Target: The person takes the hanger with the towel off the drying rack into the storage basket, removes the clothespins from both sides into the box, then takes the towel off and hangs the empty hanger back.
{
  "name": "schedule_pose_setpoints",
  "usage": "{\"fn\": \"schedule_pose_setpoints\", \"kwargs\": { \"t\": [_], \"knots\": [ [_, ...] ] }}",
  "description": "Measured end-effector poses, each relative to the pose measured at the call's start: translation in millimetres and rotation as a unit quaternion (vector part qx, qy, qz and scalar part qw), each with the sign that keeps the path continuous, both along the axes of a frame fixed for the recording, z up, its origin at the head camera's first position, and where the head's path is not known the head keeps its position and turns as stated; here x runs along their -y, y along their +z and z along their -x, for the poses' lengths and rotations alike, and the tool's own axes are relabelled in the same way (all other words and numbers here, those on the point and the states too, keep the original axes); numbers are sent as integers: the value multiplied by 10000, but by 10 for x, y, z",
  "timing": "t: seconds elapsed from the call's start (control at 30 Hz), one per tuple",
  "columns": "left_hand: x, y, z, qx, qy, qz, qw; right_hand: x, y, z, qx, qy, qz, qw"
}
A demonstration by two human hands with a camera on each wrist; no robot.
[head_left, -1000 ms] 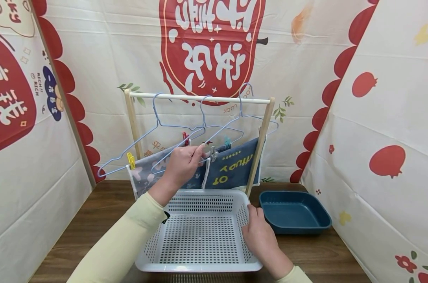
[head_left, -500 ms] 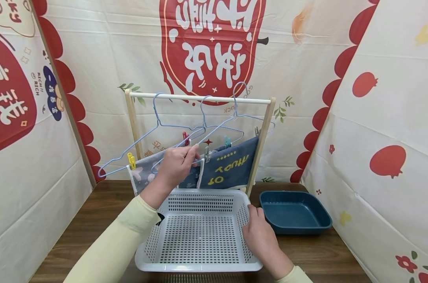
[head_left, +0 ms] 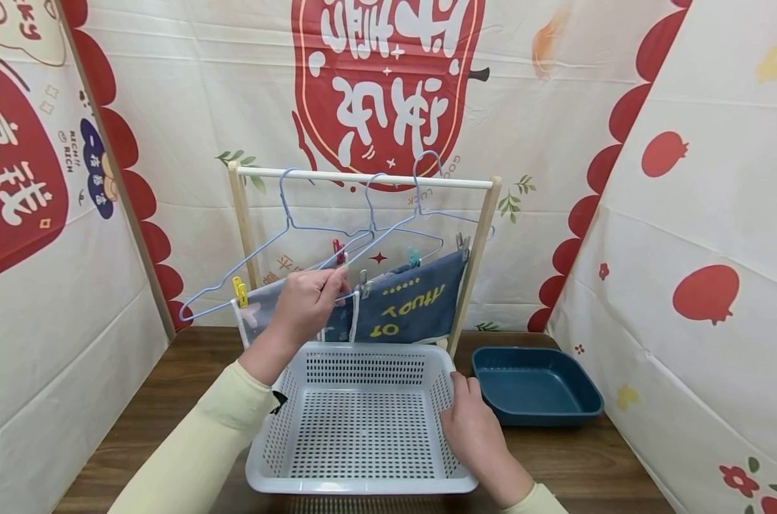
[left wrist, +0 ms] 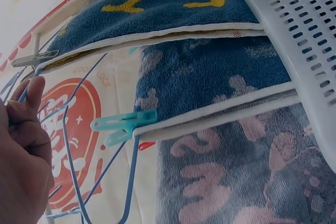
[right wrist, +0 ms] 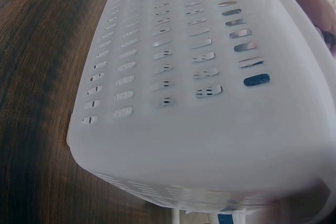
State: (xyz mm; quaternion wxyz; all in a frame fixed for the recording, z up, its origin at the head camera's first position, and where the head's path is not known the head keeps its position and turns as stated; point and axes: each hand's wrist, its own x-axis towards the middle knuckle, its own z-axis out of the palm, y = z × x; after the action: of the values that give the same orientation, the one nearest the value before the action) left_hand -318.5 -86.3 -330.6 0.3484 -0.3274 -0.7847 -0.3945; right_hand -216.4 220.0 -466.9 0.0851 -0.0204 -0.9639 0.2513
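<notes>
My left hand point(head_left: 306, 300) grips the left end of a blue wire hanger point(head_left: 419, 211), whose hook rises above the rack's rod in the head view. From that hanger hangs a dark blue towel point(head_left: 404, 318) with yellow lettering, held by grey clothespins point(head_left: 365, 284). In the left wrist view, the fingers of my left hand point(left wrist: 23, 150) are curled beside the grey clothespin point(left wrist: 35, 57). My right hand point(head_left: 477, 425) holds the right rim of a light grey perforated basket point(head_left: 363, 487), which has nothing in it.
Behind the basket stands a wooden rack point(head_left: 478, 264) with a white rod point(head_left: 337, 175). Two more blue hangers point(head_left: 286, 214) carry towels, with yellow point(head_left: 240, 291), red and teal clothespins. A dark blue tray point(head_left: 536, 417) sits on the wooden table point(head_left: 588, 471), right of the basket.
My left hand has drawn the hanger and its lettered towel leftward along the rod, slightly down at the hand's end. The right hand and basket have stayed put.
</notes>
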Motion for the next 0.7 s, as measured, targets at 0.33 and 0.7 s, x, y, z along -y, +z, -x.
{"fn": "schedule_pose_setpoints", "kwargs": {
  "t": [0.33,0.7],
  "knots": [
    [193,-1,-74,-20,15,-86,10000,-13,-24,18,35,-15,-2,10000],
    [456,11,-120,-193,67,-178,9996,-14,-29,16,-28,47,-1,10000]
  ]
}}
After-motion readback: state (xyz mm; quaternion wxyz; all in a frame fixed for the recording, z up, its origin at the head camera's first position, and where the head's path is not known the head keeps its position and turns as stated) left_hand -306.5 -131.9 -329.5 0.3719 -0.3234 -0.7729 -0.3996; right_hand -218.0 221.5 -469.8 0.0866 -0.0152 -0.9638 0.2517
